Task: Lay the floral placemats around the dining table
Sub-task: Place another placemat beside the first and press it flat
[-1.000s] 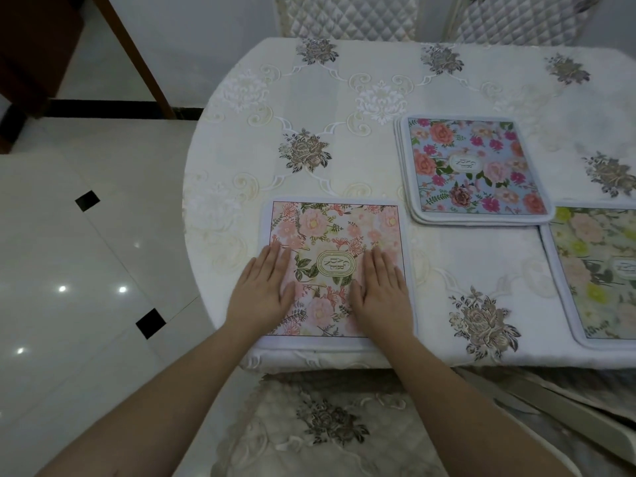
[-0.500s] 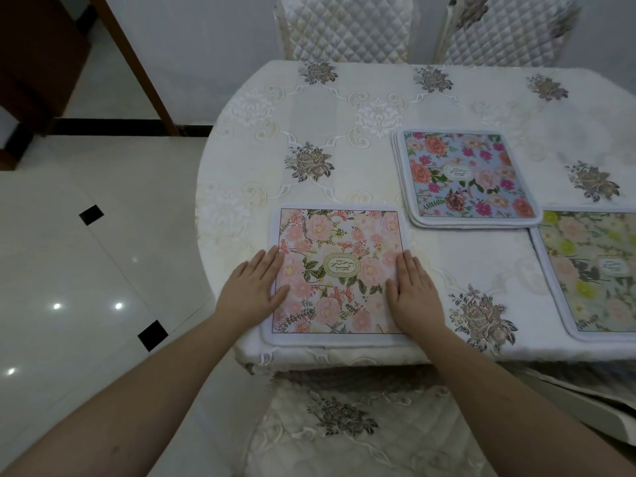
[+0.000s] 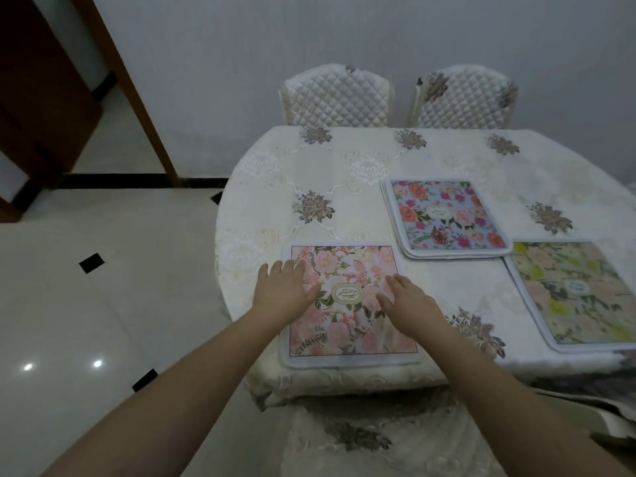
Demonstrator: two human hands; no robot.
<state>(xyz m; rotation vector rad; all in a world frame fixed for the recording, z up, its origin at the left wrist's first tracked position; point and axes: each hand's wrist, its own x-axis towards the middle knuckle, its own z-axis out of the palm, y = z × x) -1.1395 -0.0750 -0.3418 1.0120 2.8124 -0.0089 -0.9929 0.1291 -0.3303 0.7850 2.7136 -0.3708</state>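
Note:
A pink floral placemat (image 3: 354,325) lies flat at the near left edge of the dining table (image 3: 344,166). My left hand (image 3: 285,292) hovers over its left side, fingers spread, holding nothing. Over the mat's right half is my right hand (image 3: 409,302), also with fingers apart and nothing in it. A small stack of blue floral placemats (image 3: 447,218) sits toward the table's middle. A yellow-green floral placemat (image 3: 578,294) lies at the near right edge.
Two quilted white chairs (image 3: 339,96) (image 3: 463,99) stand at the far side by the wall. A covered chair seat (image 3: 371,438) is tucked under the near edge below my arms. Glossy tiled floor (image 3: 103,304) and a dark wooden door frame (image 3: 137,98) are to the left.
My hands left the mat's outer edges and now sit higher on the pink placemat, nearer its centre. The view has tilted up and back, showing the far chairs and wall.

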